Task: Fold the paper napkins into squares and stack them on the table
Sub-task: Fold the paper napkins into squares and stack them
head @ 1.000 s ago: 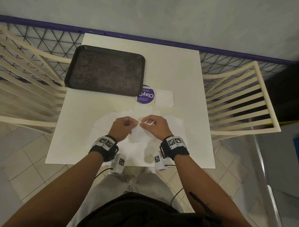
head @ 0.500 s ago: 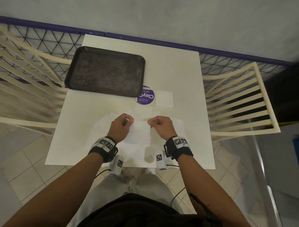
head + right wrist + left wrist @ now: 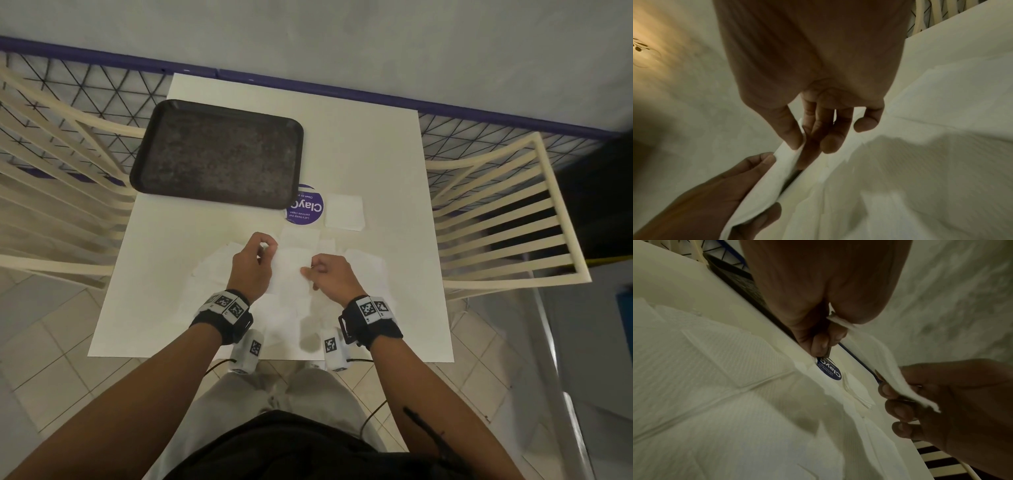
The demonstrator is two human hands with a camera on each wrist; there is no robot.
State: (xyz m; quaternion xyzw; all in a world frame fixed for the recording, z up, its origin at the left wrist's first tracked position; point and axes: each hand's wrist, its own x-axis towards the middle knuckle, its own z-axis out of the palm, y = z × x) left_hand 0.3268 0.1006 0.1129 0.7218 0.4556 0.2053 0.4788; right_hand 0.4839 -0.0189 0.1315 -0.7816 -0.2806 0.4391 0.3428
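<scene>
A white paper napkin (image 3: pixel 291 274) hangs above the table between both hands. My left hand (image 3: pixel 269 250) pinches its left edge, and the left wrist view shows that edge (image 3: pixel 838 321) clamped between thumb and curled fingers. My right hand (image 3: pixel 308 270) pinches the right edge, thumb against fingers (image 3: pixel 795 139); there the napkin (image 3: pixel 772 178) runs down to the left hand (image 3: pixel 748 175). A small stack of folded square napkins (image 3: pixel 344 210) lies beyond the hands, right of a purple round sticker (image 3: pixel 306 207). Several unfolded napkins (image 3: pixel 212 267) lie spread under the hands.
A dark empty tray (image 3: pixel 217 154) sits at the table's far left. The white table (image 3: pixel 376 144) stands against a grey wall. Cream slatted chairs flank it on the left (image 3: pixel 51 205) and right (image 3: pixel 507 222). More loose napkins (image 3: pixel 366 263) lie right of the hands.
The hands were pinched together at one point of the napkin. They have moved apart, and the napkin now stretches between them, slightly farther from me.
</scene>
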